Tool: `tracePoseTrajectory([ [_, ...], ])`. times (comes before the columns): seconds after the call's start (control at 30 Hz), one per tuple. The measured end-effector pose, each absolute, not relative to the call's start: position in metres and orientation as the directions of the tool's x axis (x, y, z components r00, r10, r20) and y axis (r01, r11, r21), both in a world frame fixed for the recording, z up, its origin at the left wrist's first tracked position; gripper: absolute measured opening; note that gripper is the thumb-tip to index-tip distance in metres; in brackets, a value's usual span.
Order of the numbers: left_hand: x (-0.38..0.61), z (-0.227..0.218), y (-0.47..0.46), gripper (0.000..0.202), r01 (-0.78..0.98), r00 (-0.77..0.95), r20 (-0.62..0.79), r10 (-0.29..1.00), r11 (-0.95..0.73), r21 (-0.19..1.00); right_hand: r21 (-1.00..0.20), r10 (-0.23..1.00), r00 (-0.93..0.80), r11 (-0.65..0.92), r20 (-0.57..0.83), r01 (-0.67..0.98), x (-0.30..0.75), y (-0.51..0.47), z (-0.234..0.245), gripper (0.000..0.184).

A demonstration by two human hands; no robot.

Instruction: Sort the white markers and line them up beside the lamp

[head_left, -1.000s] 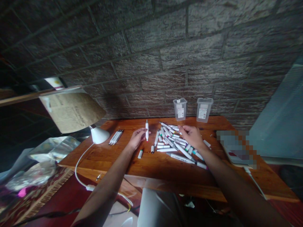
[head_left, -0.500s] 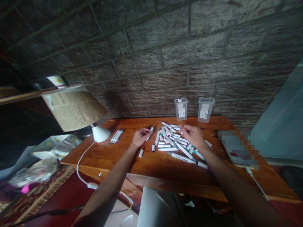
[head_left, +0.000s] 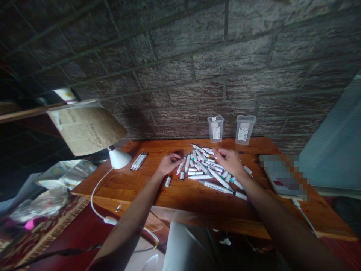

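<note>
My left hand [head_left: 168, 164] lies low on the wooden table [head_left: 183, 197] at the left edge of a pile of white markers [head_left: 207, 171]. Its fingertips are closed on the upper end of a white marker with a pink tip [head_left: 180, 168], which slants down onto the table. My right hand [head_left: 229, 160] rests palm down on the far side of the pile, fingers spread over several markers. A short marker piece or cap [head_left: 168, 181] lies just in front of my left hand.
Two clear plastic containers [head_left: 216, 129] [head_left: 245, 130] stand by the brick wall behind the pile. A few markers [head_left: 139, 162] lie side by side near a white lamp base [head_left: 119, 159], whose cable [head_left: 96, 195] hangs off the front edge. A blurred object [head_left: 284, 175] lies at the right.
My left hand held the pink-tipped marker upright, then lowered it to the table and brought it to the pile's left edge. My right hand has stayed on the pile.
</note>
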State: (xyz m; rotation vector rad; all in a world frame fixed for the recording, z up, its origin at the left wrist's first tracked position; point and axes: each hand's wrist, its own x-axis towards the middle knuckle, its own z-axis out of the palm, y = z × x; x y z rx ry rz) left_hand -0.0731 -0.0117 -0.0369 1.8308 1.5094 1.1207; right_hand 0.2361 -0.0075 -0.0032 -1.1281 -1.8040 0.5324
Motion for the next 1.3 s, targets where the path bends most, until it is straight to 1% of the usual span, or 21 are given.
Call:
tracePoseTrajectory([
  [0.2,-0.072,-0.038,-0.013,0.036,0.593,0.072,0.301,0.951,-0.283,0.754,-0.734,0.870,-0.161,0.482,0.467,0.479,0.235,-0.008,-0.003,0.052],
  [0.33,-0.072,-0.040,-0.013,0.031,0.672,0.054,0.323,0.945,-0.273,0.688,-0.738,0.871,-0.152,0.478,0.467,0.476,0.235,-0.008,-0.003,0.051],
  [0.53,-0.110,-0.028,-0.005,0.022,0.832,-0.059,0.355,0.933,-0.150,0.533,-0.751,0.873,-0.159,0.479,0.461,0.455,0.236,-0.008,-0.005,0.049],
  [0.7,-0.165,-0.018,-0.008,0.016,0.926,-0.096,0.342,0.935,-0.042,0.376,-0.745,0.873,-0.173,0.481,0.457,0.461,0.235,-0.007,-0.008,0.048],
  [0.8,-0.183,-0.023,-0.015,0.021,0.948,-0.133,0.353,0.926,0.016,0.317,-0.751,0.880,-0.163,0.468,0.447,0.467,0.234,-0.007,-0.007,0.047],
  [0.97,-0.194,-0.024,-0.020,0.032,0.955,-0.233,0.375,0.897,0.137,0.265,-0.753,0.885,-0.147,0.455,0.443,0.475,0.236,-0.008,-0.007,0.049],
  [1.07,-0.203,-0.020,-0.019,0.053,0.942,-0.311,0.377,0.872,0.233,0.240,-0.744,0.881,-0.167,0.465,0.443,0.480,0.236,-0.007,-0.010,0.050],
  [1.17,-0.217,-0.020,-0.018,0.076,0.918,-0.385,0.330,0.862,0.321,0.234,-0.744,0.879,-0.186,0.472,0.439,0.474,0.236,-0.006,-0.012,0.050],
  [1.23,-0.227,-0.023,-0.019,0.078,0.911,-0.399,0.291,0.870,0.339,0.235,-0.745,0.880,-0.185,0.469,0.437,0.474,0.236,-0.006,-0.013,0.052],
  [1.3,-0.235,-0.025,-0.020,0.070,0.918,-0.376,0.269,0.887,0.317,0.237,-0.751,0.885,-0.177,0.460,0.431,0.473,0.236,-0.006,-0.013,0.052],
])
